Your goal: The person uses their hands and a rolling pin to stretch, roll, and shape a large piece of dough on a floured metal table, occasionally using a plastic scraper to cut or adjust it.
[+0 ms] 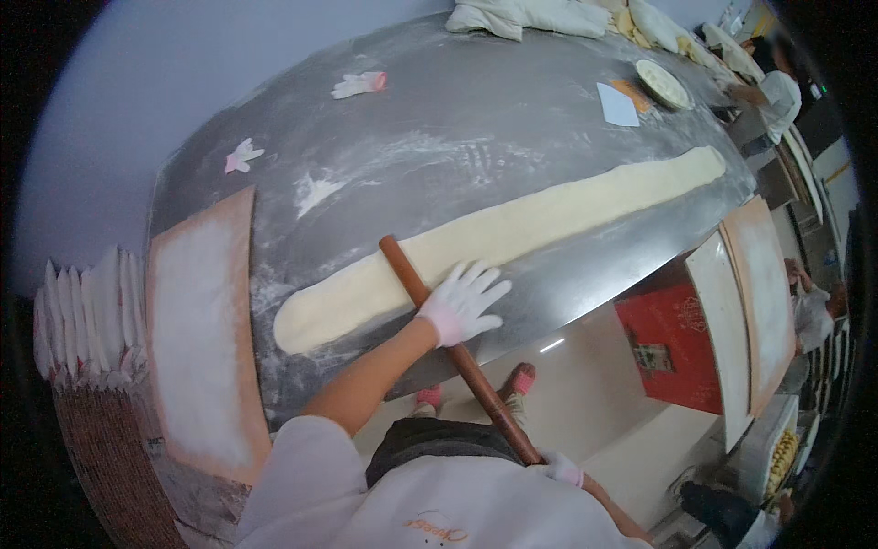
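Your white shirt (485,503) is closest to the camera. Your gloved left hand (464,302) lies over the pin (485,392), fingers spread wide, not clenched. The right hand (560,469), gloved too, has hold of the pin's near end by your waist. The far end crosses over the dough (549,218), a long pale strip on the table (384,188). Floury board (203,334) off to your left, btw.

Mid-frame, I'm spreading my left hand (460,302) over a rolling pin (483,392) whose upper end is overlapping a long dough strip (549,218); at lower centre, my right hand (560,469) is gripping the pin. Two gloves (357,85) are lying upper left.
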A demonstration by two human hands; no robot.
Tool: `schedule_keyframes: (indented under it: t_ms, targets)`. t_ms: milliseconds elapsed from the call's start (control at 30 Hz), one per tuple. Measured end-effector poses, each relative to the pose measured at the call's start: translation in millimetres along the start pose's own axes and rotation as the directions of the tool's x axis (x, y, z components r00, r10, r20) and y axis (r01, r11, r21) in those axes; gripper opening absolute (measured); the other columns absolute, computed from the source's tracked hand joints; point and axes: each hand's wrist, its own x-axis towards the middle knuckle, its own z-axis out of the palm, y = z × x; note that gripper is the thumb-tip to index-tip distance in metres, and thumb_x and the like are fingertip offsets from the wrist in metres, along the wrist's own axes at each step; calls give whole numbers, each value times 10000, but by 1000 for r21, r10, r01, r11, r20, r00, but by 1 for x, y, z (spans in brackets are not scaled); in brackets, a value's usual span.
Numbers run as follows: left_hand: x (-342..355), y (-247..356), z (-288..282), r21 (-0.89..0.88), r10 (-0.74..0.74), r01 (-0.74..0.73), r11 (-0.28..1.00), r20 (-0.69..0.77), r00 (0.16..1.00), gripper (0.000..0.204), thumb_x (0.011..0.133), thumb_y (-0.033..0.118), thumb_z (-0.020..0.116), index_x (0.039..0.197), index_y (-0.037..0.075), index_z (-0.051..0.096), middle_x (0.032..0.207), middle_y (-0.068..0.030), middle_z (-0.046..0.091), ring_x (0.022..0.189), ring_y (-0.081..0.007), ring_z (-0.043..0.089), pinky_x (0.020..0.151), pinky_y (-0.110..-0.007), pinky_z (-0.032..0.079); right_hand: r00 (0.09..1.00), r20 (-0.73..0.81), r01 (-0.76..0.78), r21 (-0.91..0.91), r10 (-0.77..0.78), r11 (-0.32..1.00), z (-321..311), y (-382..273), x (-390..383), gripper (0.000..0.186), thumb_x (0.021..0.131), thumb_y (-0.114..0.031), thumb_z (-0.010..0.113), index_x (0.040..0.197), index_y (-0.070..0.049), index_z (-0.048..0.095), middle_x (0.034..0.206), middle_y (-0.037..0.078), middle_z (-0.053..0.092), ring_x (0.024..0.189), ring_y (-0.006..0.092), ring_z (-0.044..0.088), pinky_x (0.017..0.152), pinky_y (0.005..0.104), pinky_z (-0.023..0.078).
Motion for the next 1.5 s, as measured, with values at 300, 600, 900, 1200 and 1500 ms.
schedule_keyframes:
  t_ms: [300, 600, 900, 1200, 1500]
  targets:
    - [-74, -35, -31, -137, -253, 238, 962, -107, 961, 491, 838, 380, 574, 1209, 60, 547, 1195, -133, 555, 1172, -272, 489, 1062, -465, 287, 997, -6, -78, 115, 79, 990, 65, -29, -12, 404, 803, -328, 718, 1027, -24, 575, 743, -9, 535, 614, 74, 482, 543, 245, 377]
    - [-188, -65, -51, 59, -394, 391, 919, 221, 892, 465, 839, 344, 569, 1208, 63, 539, 1263, -149, 518, 1201, -281, 470, 1030, -456, 333, 985, 115, -141, 90, 130, 986, 108, -37, 13, 366, 806, -253, 723, 1053, -30, 571, 741, -28, 526, 626, 68, 475, 553, 241, 387]
    - [-210, -57, -28, 78, -271, 275, 958, -57, 961, 489, 848, 381, 563, 1231, 79, 541, 1283, -130, 503, 1279, -301, 401, 1083, -515, 252, 999, 33, 0, -280, 10, 960, 148, -26, 53, 506, 755, -257, 731, 1179, -35, 565, 817, 28, 602, 717, 157, 580, 656, 326, 478]
    - [-137, -24, -18, 87, -80, 86, 992, -73, 994, 574, 838, 452, 537, 1297, 110, 505, 1344, -104, 480, 1301, -302, 373, 1079, -537, 213, 988, -111, -124, -117, 111, 985, 111, -2, 31, 412, 713, -160, 741, 1061, -11, 580, 752, 57, 614, 633, 161, 616, 570, 299, 488]
    - [-149, -19, -14, 113, -56, 50, 992, 49, 997, 495, 865, 404, 520, 1264, 112, 536, 1315, -95, 519, 1254, -264, 435, 1065, -506, 261, 987, -71, -123, 219, 141, 968, 117, 11, -5, 336, 784, -194, 703, 1032, -10, 571, 748, 50, 602, 594, 138, 592, 550, 255, 442]
